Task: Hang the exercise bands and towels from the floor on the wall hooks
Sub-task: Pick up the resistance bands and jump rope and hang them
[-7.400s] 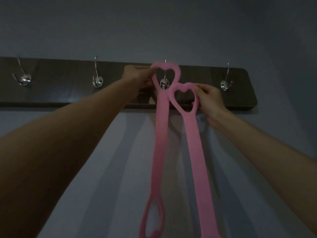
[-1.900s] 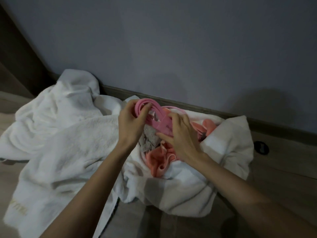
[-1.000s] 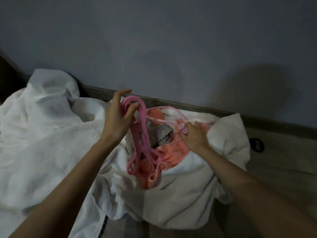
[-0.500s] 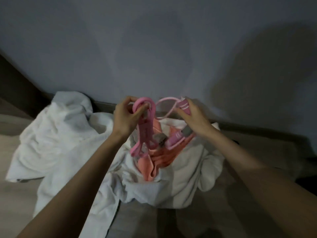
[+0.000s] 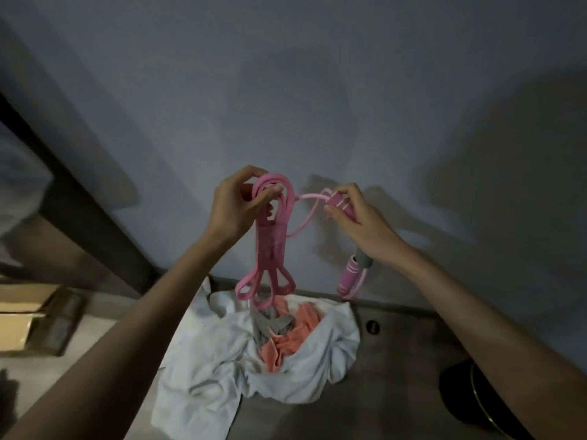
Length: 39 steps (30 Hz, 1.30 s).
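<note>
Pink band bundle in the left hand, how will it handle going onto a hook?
Probably floppy: the pink band bundle drapes from the left hand in limp loops. Likely light, since a finger pinch carries it. The jump rope in the right hand runs close by its top, so it may snag.

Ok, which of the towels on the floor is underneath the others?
The big crumpled white towel. The smaller coral-orange towel and the grey towel lie bunched on top of it, nested in its folds.
</note>
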Tool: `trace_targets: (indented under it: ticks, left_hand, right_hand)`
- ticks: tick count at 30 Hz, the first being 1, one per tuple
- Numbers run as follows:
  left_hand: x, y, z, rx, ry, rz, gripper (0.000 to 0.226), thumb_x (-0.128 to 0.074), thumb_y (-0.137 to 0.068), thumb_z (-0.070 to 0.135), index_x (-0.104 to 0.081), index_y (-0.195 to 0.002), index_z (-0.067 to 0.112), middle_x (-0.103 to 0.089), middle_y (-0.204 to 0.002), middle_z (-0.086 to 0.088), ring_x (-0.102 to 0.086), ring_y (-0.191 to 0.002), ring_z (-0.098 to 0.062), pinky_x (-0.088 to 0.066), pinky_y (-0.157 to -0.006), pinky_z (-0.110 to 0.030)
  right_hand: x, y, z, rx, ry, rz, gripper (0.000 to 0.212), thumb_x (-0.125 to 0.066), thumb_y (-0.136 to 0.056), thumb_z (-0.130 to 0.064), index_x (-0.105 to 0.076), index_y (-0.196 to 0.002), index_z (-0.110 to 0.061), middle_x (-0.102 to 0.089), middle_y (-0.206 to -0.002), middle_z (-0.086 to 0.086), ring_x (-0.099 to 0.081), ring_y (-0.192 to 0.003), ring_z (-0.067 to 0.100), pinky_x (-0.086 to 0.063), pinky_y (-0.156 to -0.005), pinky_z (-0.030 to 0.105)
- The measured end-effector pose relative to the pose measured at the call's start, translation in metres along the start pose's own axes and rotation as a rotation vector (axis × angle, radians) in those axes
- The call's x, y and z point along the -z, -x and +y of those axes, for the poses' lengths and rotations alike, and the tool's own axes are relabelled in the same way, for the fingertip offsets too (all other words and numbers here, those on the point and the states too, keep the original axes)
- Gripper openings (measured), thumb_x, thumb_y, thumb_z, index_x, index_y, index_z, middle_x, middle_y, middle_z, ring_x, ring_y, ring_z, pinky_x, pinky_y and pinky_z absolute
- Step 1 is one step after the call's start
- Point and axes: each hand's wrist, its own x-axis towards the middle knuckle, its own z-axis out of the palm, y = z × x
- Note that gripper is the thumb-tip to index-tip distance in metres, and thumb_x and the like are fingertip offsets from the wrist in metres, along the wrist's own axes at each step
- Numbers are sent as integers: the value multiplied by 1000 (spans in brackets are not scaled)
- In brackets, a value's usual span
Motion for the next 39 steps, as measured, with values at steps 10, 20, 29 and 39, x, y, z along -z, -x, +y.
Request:
trace_targets:
  ticks: [10,20,29,39]
  left_hand:
    - [48,-28,270,-319,-29,-191,12,-69,-84,17,-66,-91,9,-69,-72,-3,-68,-60,-15,-60,-62,-29]
    - [9,-26,403,-466,225,-322,4,-69,-83,15,-69,-86,18,-71,-65,10,-68,-59,-9,-61,-62,-29]
    - [-53,-24,495,-468,287,-368,24,-72,-81,23,-66,-101,11,-72,-85,-6,-70,-67,-14,-60,-68,-27]
    - [-145,-35,574,-474,340,-267,17,-63,-89,20,-67,-98,7,-69,-81,-2,-66,-65,-6,-58,-65,-20]
  right_hand:
    - [170,55,-201,69,-49,389,9,-61,-89,-27,-58,-97,-29,-57,-60,-21,-49,-51,-7,-34,-52,9]
    - [242,116,-284,-7,-249,572,10,-75,-77,-27,-68,-81,-21,-53,-51,-16,-46,-39,-3,-37,-42,10]
    - [332,153,-300,42,-362,742,13,-72,-80,-19,-62,-74,-15,-43,-54,1,-37,-43,10,-33,-37,16]
    - [477,168,-273,241,-317,690,18,-66,-86,-28,-61,-96,-14,-55,-77,4,-41,-47,7,-36,-39,18]
